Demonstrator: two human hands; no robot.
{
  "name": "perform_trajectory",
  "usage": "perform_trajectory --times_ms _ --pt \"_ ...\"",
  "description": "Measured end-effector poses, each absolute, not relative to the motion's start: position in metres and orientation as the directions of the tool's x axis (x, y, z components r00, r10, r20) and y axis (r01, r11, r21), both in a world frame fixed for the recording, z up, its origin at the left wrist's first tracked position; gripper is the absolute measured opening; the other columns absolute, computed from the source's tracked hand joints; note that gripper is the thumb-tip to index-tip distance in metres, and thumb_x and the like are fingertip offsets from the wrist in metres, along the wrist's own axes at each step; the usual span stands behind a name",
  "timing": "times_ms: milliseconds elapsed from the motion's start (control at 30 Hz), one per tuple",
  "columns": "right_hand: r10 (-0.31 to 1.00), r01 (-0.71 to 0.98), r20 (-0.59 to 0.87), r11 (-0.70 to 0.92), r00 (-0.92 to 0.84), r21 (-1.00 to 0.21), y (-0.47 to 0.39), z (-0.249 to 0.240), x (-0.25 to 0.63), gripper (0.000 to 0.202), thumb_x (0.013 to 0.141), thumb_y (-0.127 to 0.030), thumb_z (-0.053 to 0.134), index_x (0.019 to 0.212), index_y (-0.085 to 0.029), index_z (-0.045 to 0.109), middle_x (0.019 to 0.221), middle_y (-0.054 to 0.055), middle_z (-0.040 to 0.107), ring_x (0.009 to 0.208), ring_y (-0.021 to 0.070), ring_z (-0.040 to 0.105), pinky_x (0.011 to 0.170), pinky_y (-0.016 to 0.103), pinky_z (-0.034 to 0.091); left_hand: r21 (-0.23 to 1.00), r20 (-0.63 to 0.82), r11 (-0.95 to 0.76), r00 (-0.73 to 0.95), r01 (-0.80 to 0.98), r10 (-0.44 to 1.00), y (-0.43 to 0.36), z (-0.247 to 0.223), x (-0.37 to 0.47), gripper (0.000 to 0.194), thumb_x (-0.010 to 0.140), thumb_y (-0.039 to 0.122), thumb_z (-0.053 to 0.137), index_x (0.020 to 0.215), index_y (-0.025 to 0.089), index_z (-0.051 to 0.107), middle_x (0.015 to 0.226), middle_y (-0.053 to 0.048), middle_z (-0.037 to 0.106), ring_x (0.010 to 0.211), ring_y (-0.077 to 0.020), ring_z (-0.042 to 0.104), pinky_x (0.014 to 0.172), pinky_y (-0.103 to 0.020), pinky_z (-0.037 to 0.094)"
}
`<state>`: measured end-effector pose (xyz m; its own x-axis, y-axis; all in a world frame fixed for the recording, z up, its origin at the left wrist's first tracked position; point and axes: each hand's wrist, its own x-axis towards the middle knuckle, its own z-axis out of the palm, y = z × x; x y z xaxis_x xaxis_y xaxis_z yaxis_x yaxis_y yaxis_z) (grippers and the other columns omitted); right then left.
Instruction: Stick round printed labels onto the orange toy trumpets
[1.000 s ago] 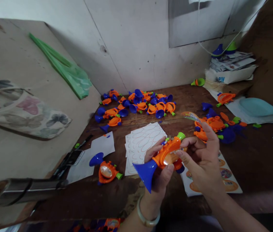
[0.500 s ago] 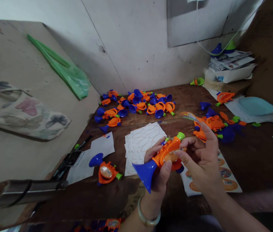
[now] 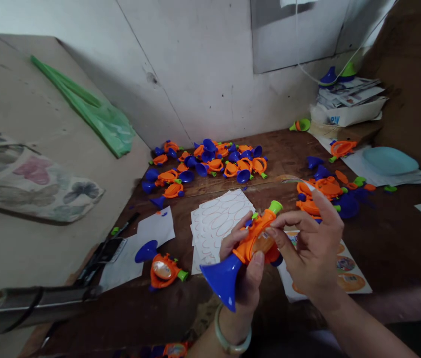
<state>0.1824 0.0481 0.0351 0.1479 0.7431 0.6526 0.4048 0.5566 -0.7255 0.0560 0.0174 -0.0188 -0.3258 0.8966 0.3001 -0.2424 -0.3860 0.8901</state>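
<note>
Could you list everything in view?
Toy trumpet: one, orange-blue, held up front
Second trumpet: one, orange-blue, left
More trumpets: many, orange-blue, rear
Loose parts: many, mixed colours, right
Outlined sheets: several, white, centre
Sticker sheets: count unclear, orange-white, right
Plate: one, pale blue, right
Paper stack: one, whitish, rear right
Plastic bag: one, green, left
Printed cloth: one, whitish, left
Metal cylinder: one, silver, left
Table: one, brown, beneath
Left hand: one, bare, gripping first trumpet
Right hand: one, bare, at that trumpet's side

Orange toy trumpet (image 3: 248, 244) (blue bell (image 3: 222, 279))
</note>
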Motion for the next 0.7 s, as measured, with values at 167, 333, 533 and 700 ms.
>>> perform_trajectory --times_ms 167,333,533,700 --pt "0.706 0.444 0.685 0.563 0.179 -0.697 0.047 0.029 0.177 0.024 0.101 -0.024 0.071 0.124 -0.028 0.065 0.084 0.000 0.073 0.079 0.0243 0.076 0.096 0.052 0.066 0.863 0.408 -0.476 -0.322 -0.170 0.854 0.021 -0.027 0.056 0.033 0.097 0.034 0.082 0.128 0.034 0.072 0.148 -0.005 0.074 0.139 -0.0322 0.070 0.121 -0.053 0.052" --pt "0.625 0.584 0.764 0.565 0.159 -0.583 0.060 0.018 0.179 0.041 0.099 -0.028 0.078 0.136 -0.028 0.063 0.115 0.010 0.076 0.119 0.0354 0.073 0.108 0.060 0.060 0.845 0.403 -0.491 -0.353 -0.210 0.845 0.022 -0.030 0.056 0.034 0.097 0.035 0.082 0.130 0.035 0.072 0.146 -0.006 0.075 0.139 -0.0297 0.071 0.119 -0.048 0.055" --pt "0.782 0.368 0.566 0.461 0.260 -0.807 0.077 0.004 0.192 0.088 0.108 -0.059 0.062 0.175 -0.040 0.008 0.179 0.019 0.029 0.159 0.0396 0.047 0.115 0.064 0.055 0.791 0.227 -0.356 -0.302 -0.497 0.926 0.025 -0.019 0.058 0.050 0.090 0.041 0.089 0.134 0.036 0.068 0.140 -0.009 0.079 0.124 -0.0322 0.079 0.102 -0.045 0.066" --pt "0.920 -0.058 0.393 0.392 -0.011 -0.918 0.065 0.009 0.183 0.077 0.107 -0.044 0.068 0.169 -0.043 0.023 0.150 0.012 0.062 0.119 0.0237 0.078 0.095 0.041 0.070 0.804 0.057 -0.187 -0.240 -0.564 0.969 0.027 -0.021 0.065 0.053 0.089 0.054 0.086 0.135 0.030 0.072 0.149 -0.012 0.074 0.133 -0.0335 0.075 0.113 -0.044 0.061"
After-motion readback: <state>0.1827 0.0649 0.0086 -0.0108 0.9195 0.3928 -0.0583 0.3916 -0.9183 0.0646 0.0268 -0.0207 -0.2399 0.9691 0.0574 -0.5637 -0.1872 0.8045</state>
